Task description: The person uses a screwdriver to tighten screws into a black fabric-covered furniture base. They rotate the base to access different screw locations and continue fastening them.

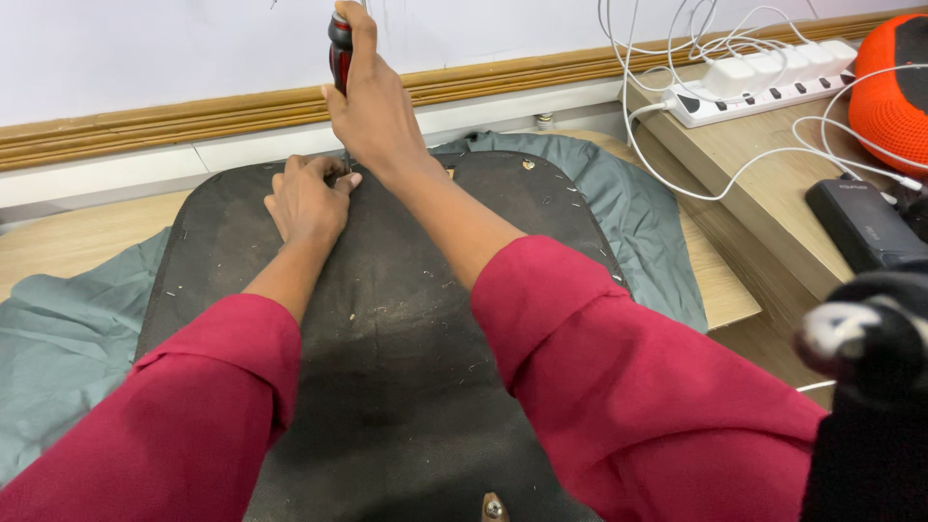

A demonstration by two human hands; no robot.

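- I see one screwdriver, red and black, upright in my right hand, tip down at the far edge of one black panel on the tabletop.
- My left hand is pinched narrow, fingertips pressing just beside the tip.
- To work well, I judge: keep the shaft vertical and the fingers clear of the tip.
- One grey cloth lies beneath; one power strip sits well right.

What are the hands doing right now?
Left hand: closed, fingers pinching at the black panel's far edge.
Right hand: closed around an upright screwdriver.
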